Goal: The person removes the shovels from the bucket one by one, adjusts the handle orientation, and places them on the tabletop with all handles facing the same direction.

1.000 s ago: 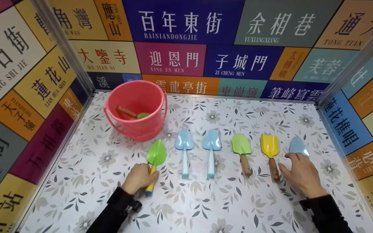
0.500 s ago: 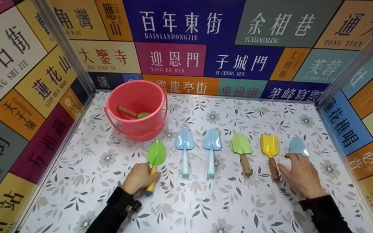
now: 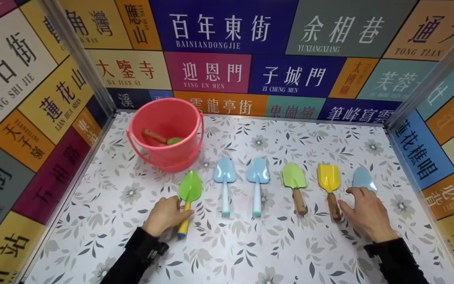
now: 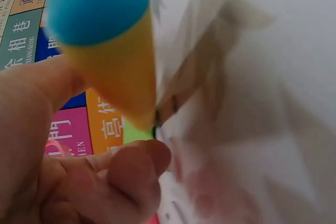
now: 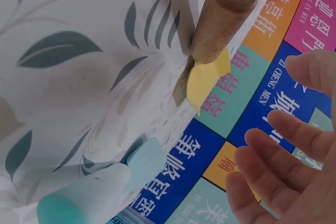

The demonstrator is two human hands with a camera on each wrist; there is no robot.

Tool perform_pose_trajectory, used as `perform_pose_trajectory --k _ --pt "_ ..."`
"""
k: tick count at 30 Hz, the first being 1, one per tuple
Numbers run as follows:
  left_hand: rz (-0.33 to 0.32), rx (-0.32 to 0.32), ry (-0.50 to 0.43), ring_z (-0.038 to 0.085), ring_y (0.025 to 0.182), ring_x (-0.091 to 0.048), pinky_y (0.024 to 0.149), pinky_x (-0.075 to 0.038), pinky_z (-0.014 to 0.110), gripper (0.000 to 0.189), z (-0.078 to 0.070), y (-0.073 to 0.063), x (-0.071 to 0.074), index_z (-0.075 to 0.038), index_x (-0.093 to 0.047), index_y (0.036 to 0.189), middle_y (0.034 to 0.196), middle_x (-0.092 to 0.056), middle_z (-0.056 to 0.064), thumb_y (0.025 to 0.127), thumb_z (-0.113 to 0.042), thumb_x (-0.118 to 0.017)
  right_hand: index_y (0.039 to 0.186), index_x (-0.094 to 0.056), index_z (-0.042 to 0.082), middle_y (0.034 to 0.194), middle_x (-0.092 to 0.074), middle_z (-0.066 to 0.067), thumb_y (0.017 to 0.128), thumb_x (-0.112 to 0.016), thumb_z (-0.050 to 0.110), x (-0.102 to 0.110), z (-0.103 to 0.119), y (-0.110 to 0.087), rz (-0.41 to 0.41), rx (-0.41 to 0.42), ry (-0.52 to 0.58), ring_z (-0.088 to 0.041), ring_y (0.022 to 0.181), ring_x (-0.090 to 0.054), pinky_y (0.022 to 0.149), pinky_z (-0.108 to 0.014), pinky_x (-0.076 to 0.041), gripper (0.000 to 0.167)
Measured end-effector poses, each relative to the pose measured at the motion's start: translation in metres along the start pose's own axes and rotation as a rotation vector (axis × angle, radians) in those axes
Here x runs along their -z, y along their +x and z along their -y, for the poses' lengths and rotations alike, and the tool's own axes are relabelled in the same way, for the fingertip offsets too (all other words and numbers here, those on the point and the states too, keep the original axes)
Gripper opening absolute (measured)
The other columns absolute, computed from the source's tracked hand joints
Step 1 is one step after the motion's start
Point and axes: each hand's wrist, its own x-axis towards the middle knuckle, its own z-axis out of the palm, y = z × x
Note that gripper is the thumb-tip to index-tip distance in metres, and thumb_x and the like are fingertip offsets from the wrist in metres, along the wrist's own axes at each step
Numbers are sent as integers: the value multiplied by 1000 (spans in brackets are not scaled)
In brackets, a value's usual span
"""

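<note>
My left hand (image 3: 164, 216) is at a trowel with a green blade (image 3: 190, 186) and a yellow handle (image 4: 118, 72) with a blue end, lying on the table. The thumb lies across the handle and the curled fingers are on its other side. Over a light blue trowel (image 3: 363, 176) on the right hovers my right hand (image 3: 369, 215), hiding its handle in the head view. In the right wrist view the fingers (image 5: 275, 169) are spread and apart from this trowel's handle (image 5: 86, 195). Beside the thumb lies a yellow-bladed shovel (image 3: 328, 177) with a wooden handle.
Two light blue trowels (image 3: 225, 171) and a green trowel (image 3: 294, 175) with a wooden handle lie in the row between my hands. A pink bucket (image 3: 164, 156) stands at the back left with a wooden-handled green tool (image 3: 155, 136) inside. Printed walls (image 3: 227, 31) enclose the table.
The left hand and wrist have shifted slightly left, with the thumb still on the yellow handle. The right hand and the tools in the row look unmoved.
</note>
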Motion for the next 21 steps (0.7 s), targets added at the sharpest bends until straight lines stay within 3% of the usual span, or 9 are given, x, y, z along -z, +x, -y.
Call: perform_pose_trajectory --k 7,10,14,18,21 --pt "-112 -169 112 20 55 -50 51 -42 34 41 -11 -8 34 -5 -60 80 64 -53 3 84 -39 -82 113 -62 -9 111 -60 -33 88 -74 18 -1 0 0 15 -6 -2 -51 96 -59 75 -63 -48 39" --pt "-170 -251 144 20 54 -53 50 -45 34 38 -19 -12 53 -2 -62 84 66 -57 5 83 -33 -84 113 -62 -9 110 -60 -32 88 -75 18 -1 -1 0 23 0 -3 -50 96 -59 76 -63 -48 39" --pt "-248 -364 147 20 58 -55 51 -48 35 36 -31 -16 80 -3 -63 102 76 -61 8 83 -25 -84 113 -62 -10 108 -61 -31 87 -76 18 -1 -1 0 29 7 -2 -48 94 -59 73 -61 -49 40" --pt "-320 -470 153 22 57 -55 52 -48 37 33 -42 -14 105 0 -63 101 75 -62 10 84 -19 -83 112 -63 -10 106 -61 -31 87 -77 18 -2 0 0 34 12 -11 -46 89 -60 69 -59 -50 41" --pt "-359 -514 161 27 63 -63 56 -55 40 36 -51 -10 122 5 -65 109 81 -69 17 85 -16 -81 112 -63 -10 105 -62 -31 87 -78 18 -3 1 0 40 13 -17 -46 89 -60 69 -59 -50 41"
